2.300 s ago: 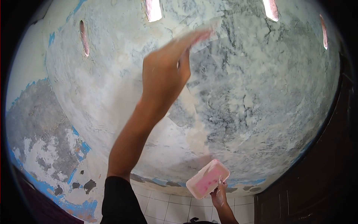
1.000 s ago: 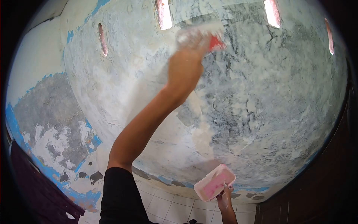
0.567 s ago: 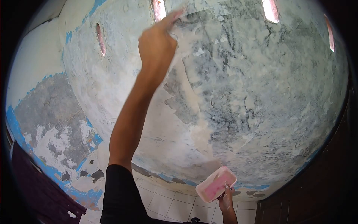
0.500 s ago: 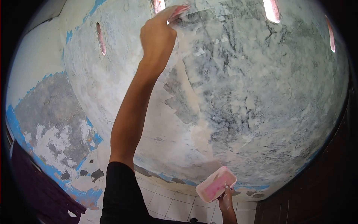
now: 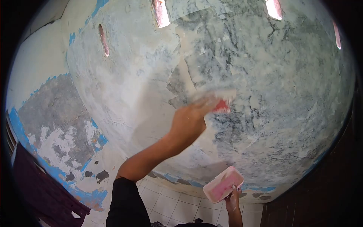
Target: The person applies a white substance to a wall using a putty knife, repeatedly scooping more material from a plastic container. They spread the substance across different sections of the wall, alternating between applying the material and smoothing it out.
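Note:
My left hand [image 5: 189, 123] is closed around a putty scraper [image 5: 222, 106] with a red part and a pale, motion-blurred blade. The scraper is at the middle of the patchy wall [image 5: 257, 75], over an area of grey and whitish plaster. Lower down, my right hand [image 5: 233, 198] grips a shallow, pale rectangular tray [image 5: 216, 178] from its near right side, thumb over the rim. Pink and whitish paste coats the inside of the tray. Whitish smears mark the fingers of that hand.
Narrow slots [image 5: 161, 14] pierce the upper wall. On the left, another wall section has a bare grey patch [image 5: 53, 100] edged with flaking blue paint. Dark purple cloth [image 5: 34, 185] hangs at lower left. White floor tiles [image 5: 181, 210] lie below, and a dark brown panel [image 5: 302, 196] stands at right.
My left hand has swept down and slightly right with the scraper, from near the top of the wall to its middle. The tray in my right hand has shifted slightly in view.

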`<state>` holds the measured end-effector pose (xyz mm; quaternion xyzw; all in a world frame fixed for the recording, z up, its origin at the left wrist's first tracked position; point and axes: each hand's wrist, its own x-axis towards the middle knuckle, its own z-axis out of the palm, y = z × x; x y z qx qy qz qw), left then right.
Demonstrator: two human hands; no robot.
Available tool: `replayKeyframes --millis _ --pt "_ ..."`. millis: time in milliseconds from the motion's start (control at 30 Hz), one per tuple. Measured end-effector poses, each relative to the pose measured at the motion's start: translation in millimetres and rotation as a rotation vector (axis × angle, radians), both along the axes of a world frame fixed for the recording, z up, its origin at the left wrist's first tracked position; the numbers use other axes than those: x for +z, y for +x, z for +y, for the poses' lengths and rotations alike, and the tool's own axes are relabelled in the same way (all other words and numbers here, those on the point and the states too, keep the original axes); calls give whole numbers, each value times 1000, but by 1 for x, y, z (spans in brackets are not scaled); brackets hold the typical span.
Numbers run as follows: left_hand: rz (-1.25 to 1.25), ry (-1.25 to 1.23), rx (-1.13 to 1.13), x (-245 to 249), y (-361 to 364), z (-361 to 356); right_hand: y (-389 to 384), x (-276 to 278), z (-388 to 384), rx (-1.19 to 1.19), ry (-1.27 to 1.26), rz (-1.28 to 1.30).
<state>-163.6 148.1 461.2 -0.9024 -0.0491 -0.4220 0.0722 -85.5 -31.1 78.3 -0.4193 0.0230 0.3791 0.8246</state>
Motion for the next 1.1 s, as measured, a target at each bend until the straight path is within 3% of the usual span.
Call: replayKeyframes --millis 133,233,333,400,500,533,633,700,800,833,967,1100 --pt "-481 317 8 77 19 10 -1 -8 2 42 74 25" --pt "-421 425 130 102 53 27 -4 -16 1 111 81 -2" --pt "-54 586 335 45 82 41 -9 -12 1 58 64 52" --pt "15 489 263 3 69 17 -7 -8 -4 70 140 25" --pt "39 221 36 13 36 3 -3 -22 -18 77 180 31" --pt "-111 156 -29 29 34 3 0 -24 -23 74 181 39" --pt "-500 290 67 94 23 0 7 -22 -35 -2 124 79" --pt "-623 315 177 134 18 25 16 -32 -41 18 134 22" --pt "-572 141 311 152 31 31 19 -30 -46 -28 117 47" --pt "-542 90 343 153 37 27 20 -27 -46 -57 108 73" --pt "-501 145 86 120 77 20 22 -24 -48 -24 108 76" --pt "-265 296 62 62 98 -12 21 -33 -46 33 68 20"
